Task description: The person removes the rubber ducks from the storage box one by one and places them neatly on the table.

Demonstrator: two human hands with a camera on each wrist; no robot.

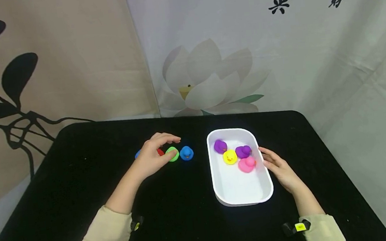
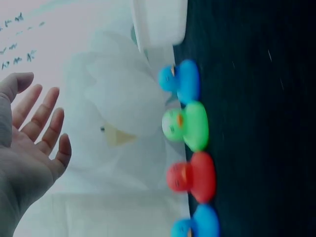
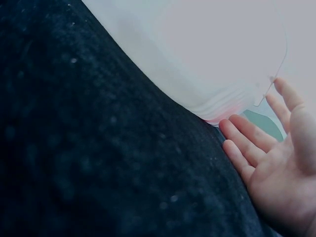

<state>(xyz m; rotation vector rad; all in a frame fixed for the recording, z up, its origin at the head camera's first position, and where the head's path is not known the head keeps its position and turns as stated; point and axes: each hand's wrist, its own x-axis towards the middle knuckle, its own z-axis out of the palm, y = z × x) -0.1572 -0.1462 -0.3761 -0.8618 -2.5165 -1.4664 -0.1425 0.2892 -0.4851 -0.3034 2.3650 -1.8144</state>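
Observation:
My left hand hovers above a row of rubber ducks, its fingers loosely spread and nothing in them. In the left wrist view the row runs from a blue duck beside a green duck and a red duck to another blue duck. On the right, my right hand rests its fingertips against the side of a white tray. Inside the tray sit two purple ducks, a yellow duck and a pink duck.
The black cloth-covered table extends around the tray and the duck row. Behind it hangs a pale curtain printed with a lotus, leaves and dark characters. Each wrist bears a small dark camera strap.

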